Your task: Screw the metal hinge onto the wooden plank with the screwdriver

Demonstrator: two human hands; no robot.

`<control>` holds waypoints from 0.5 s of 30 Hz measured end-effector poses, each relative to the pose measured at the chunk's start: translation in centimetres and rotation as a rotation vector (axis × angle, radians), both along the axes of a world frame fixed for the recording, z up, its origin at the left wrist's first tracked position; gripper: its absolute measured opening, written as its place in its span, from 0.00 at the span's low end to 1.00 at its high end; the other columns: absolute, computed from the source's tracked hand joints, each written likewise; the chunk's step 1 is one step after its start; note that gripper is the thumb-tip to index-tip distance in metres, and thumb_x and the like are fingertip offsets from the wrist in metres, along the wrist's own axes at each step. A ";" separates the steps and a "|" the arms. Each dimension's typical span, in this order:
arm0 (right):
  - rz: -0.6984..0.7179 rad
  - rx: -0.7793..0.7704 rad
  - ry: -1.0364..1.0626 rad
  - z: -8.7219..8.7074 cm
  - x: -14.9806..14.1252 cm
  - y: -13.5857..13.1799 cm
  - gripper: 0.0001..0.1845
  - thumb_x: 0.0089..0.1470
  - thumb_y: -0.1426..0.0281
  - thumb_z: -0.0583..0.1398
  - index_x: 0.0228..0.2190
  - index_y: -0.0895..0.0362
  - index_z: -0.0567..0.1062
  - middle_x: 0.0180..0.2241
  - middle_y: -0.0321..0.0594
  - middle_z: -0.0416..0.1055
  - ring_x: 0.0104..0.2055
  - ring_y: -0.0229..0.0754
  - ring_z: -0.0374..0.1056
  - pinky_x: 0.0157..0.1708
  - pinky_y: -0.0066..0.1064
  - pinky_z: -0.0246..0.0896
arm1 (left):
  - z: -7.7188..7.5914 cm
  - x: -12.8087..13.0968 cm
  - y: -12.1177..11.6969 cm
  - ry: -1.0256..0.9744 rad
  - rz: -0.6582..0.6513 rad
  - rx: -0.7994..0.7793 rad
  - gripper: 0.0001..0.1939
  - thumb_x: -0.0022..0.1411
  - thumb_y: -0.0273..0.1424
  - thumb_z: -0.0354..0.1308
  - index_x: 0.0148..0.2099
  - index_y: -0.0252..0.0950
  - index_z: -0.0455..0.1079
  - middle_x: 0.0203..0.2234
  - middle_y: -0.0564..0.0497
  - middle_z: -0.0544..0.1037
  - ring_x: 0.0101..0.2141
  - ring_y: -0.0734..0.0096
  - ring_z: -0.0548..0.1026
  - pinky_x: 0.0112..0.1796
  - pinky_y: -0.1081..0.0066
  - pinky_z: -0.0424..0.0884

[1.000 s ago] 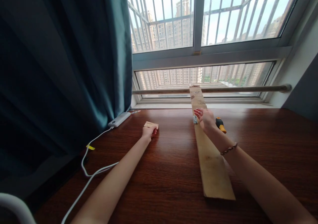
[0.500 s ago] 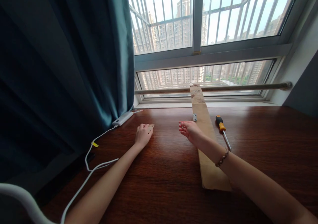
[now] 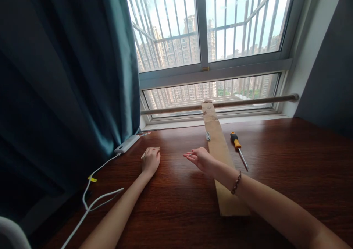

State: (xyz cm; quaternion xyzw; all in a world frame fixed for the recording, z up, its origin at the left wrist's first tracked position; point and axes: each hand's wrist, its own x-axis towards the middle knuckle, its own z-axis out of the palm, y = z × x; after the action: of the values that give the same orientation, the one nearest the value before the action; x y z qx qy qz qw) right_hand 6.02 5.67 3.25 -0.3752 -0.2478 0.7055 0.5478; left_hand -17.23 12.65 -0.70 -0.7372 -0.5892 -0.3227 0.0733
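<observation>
My left hand (image 3: 151,160) lies knuckles-up on a small flat wooden piece (image 3: 146,153) on the dark wooden table (image 3: 289,160), fingers curled over it. My right hand (image 3: 200,158) hovers above the table just left of a long pale plank (image 3: 219,146), its fingertips drawn together in a pinch pointing left; what they hold, if anything, is too small to make out. A small metal hinge (image 3: 207,136) sits on the plank's left edge. The plank's far end rests on a rail (image 3: 261,101) under the window.
A screwdriver with an orange and black handle (image 3: 236,142) lies right of the plank. A white power bank (image 3: 127,144) with a white cable (image 3: 93,201) lies at the back left, by a dark teal curtain (image 3: 68,76). A barred window is behind.
My right hand left the hinge on the plank and moved left and towards me, off the plank. My left hand slid back over the small wooden piece. The view shifted right.
</observation>
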 end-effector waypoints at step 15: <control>0.168 0.154 -0.161 0.6 -0.4 -1.9 0.07 0.31 0.83 0.59 0.15 0.60 0.70 0.18 0.35 0.67 0.30 0.39 0.67 0.31 0.26 0.60 | 4.6 10.9 -5.7 -0.373 -0.409 -0.500 0.08 0.46 0.31 0.59 0.30 0.37 0.77 0.25 0.50 0.80 0.30 0.64 0.77 0.32 0.71 0.69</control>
State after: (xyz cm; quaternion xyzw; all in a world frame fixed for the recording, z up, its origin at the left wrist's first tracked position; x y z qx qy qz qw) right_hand 5.65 3.73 3.86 -0.3653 -0.3748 0.6955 0.4923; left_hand -6.29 6.96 3.86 -0.7633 -0.4935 -0.3056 -0.2836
